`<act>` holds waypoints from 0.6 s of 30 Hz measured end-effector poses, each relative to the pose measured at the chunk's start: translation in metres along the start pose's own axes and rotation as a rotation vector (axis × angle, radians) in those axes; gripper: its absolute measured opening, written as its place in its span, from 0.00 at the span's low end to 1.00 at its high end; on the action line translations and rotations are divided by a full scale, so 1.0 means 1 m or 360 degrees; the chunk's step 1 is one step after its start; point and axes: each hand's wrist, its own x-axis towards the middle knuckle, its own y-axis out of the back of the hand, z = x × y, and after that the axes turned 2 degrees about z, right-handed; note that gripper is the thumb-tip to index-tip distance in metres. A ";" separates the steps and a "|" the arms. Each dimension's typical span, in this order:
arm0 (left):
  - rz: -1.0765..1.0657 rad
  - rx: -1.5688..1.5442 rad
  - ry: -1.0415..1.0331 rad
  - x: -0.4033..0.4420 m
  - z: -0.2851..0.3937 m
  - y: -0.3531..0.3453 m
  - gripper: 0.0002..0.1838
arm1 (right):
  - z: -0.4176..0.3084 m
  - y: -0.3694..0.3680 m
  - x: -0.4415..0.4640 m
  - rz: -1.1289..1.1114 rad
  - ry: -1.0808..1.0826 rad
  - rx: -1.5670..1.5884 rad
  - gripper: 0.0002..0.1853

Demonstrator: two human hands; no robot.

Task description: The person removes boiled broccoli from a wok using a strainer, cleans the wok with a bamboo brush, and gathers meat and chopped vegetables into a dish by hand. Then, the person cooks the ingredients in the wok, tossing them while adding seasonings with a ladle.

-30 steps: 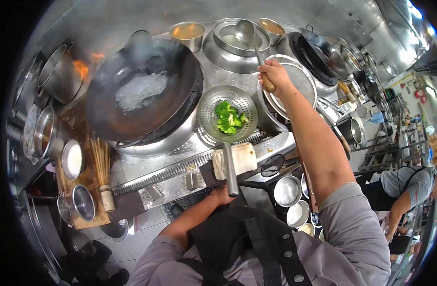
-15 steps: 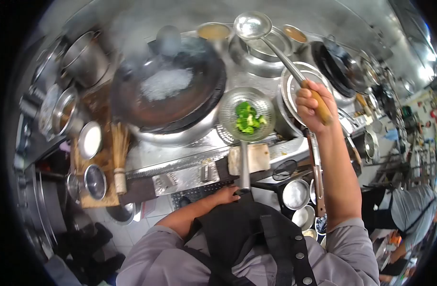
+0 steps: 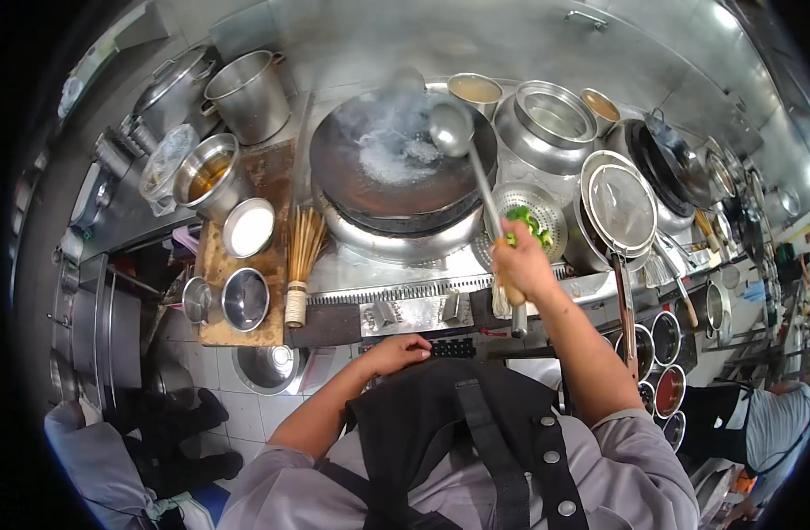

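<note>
My right hand (image 3: 521,263) grips the wooden handle of a long metal ladle (image 3: 451,130), whose bowl hangs over the right side of the wok (image 3: 369,190). White bubbling liquid (image 3: 396,157) steams in the wok. Partly behind my right hand, a perforated strainer (image 3: 502,199) holds green broccoli (image 3: 530,221), and its handle points toward me. My left hand (image 3: 400,352) rests near the stove's front edge by my apron, fingers curled loosely; whether anything is in them does not show.
On the left, a wooden board (image 3: 212,309) bears metal bowls and a bamboo brush (image 3: 304,252). Steel pots (image 3: 248,97) stand behind. Right of the strainer are mesh sieves (image 3: 623,210) on a pot and a second wok (image 3: 674,163). Co-workers (image 3: 771,424) are at both lower sides.
My right hand has moved left and down, bringing the ladle from above the back pot over the wok. The view has shifted, showing more of the left side.
</note>
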 end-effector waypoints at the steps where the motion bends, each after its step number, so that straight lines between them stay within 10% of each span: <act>1: 0.0009 -0.0193 0.0016 -0.006 0.010 0.008 0.18 | 0.000 -0.005 0.000 -0.0164 -0.0150 0.0304 0.25; 6: 0.0168 -0.0296 -0.0099 -0.023 0.046 0.030 0.15 | 0.009 -0.028 0.043 -0.0643 -0.0405 0.1039 0.24; 10: 0.0238 -0.0307 -0.0137 -0.044 0.055 0.021 0.13 | 0.029 -0.066 0.021 0.0031 0.0475 -0.0567 0.26; 15: 0.0353 -0.0638 0.0020 -0.052 0.046 0.030 0.12 | -0.001 -0.020 0.003 -0.0452 -0.0449 0.0944 0.23; 18: 0.0346 -0.0530 -0.0017 -0.044 0.053 0.030 0.12 | 0.002 -0.032 0.038 -0.0405 -0.0288 0.0808 0.23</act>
